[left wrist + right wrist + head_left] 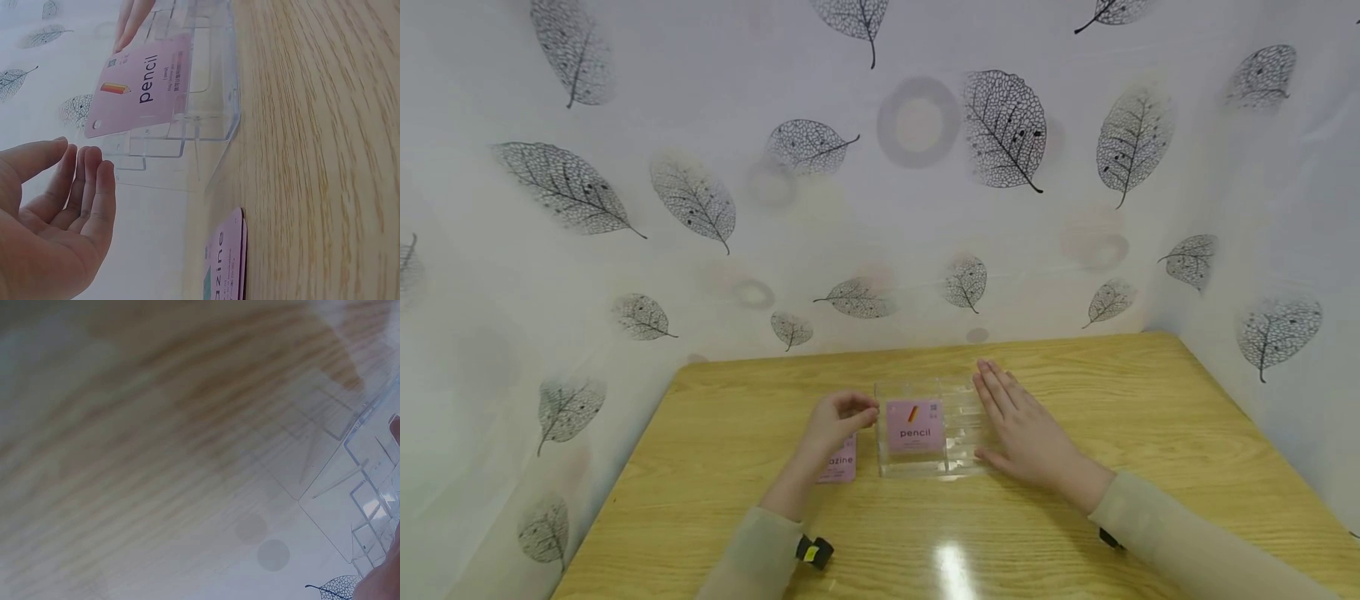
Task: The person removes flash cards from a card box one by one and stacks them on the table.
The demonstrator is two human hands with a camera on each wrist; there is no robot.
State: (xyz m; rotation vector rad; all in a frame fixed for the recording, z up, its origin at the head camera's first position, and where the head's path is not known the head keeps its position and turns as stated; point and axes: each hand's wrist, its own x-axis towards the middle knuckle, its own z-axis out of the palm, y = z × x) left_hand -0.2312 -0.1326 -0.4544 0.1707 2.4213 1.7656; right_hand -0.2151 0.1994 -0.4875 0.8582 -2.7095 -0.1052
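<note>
A clear plastic stepped rack [967,442] stands on the wooden table between both hands. One pink card printed "pencil" [915,442] leans in its left column. Beside the rack's left edge is my left hand [837,425], fingers loosely bent and thumb near the fingertips; in the left wrist view this hand [62,219] holds nothing. My right hand [1026,433] lies along the rack's right side with fingers straight. Partly behind the left forearm lies a small pile of pink cards [844,468], its top one ending in "azine".
A pale curtain [925,208] with leaf prints hangs behind the table and along its sides. The table's back edge [1060,339] runs just beyond the rack. A dark wrist strap [815,551] shows at the left sleeve.
</note>
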